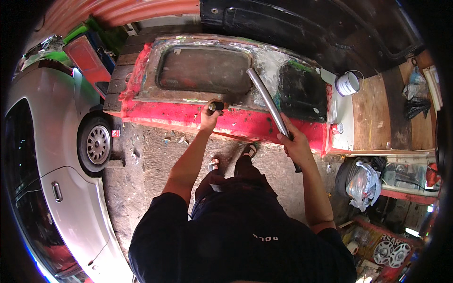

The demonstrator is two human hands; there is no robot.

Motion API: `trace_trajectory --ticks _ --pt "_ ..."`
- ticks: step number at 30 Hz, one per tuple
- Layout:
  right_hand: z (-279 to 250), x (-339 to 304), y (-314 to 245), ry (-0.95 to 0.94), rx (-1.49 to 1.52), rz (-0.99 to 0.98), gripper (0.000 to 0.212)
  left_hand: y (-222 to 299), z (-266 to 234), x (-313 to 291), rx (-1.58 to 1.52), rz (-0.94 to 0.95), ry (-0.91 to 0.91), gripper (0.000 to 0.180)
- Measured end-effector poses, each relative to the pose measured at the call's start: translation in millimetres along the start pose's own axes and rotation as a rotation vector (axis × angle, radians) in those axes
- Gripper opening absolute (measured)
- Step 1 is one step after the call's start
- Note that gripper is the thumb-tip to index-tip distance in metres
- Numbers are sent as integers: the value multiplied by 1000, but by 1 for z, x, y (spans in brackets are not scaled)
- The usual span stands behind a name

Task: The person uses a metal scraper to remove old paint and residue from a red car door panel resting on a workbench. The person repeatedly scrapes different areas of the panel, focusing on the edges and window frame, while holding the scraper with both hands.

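Note:
My right hand [298,145] is wrapped round a long silver metal bar [266,96], tube-like, with a dark lower end below my fist. The bar slants up and left over the panel. In my left hand [208,119] is a short black-handled tool [216,106] with a pale round end; its tip is too small to make out. It is held at the near edge of a worn vehicle door panel [269,70]. That panel lies flat, with a recessed window area [203,70], patches of white filler and a black section. Red cloth [179,113] runs beneath it.
A silver car [61,113] stands at the left. A white bucket [348,84] and a small can [337,128] sit right of the panel. A large black panel [306,28] leans behind. Plastic bags [364,184] and wheel covers [391,253] are at lower right.

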State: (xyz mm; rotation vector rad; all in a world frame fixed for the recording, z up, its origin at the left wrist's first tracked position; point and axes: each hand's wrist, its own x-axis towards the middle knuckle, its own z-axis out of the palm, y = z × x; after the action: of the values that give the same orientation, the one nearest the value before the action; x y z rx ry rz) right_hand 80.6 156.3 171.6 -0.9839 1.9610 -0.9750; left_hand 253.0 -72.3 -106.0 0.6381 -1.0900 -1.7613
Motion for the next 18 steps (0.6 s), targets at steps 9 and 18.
trace_trajectory --ticks 9,18 --pt "-10 -19 15 36 88 138 65 29 16 44 297 -67 -324 41" --pt "-14 -26 40 114 217 157 66 58 44 66 680 -162 -375 50"
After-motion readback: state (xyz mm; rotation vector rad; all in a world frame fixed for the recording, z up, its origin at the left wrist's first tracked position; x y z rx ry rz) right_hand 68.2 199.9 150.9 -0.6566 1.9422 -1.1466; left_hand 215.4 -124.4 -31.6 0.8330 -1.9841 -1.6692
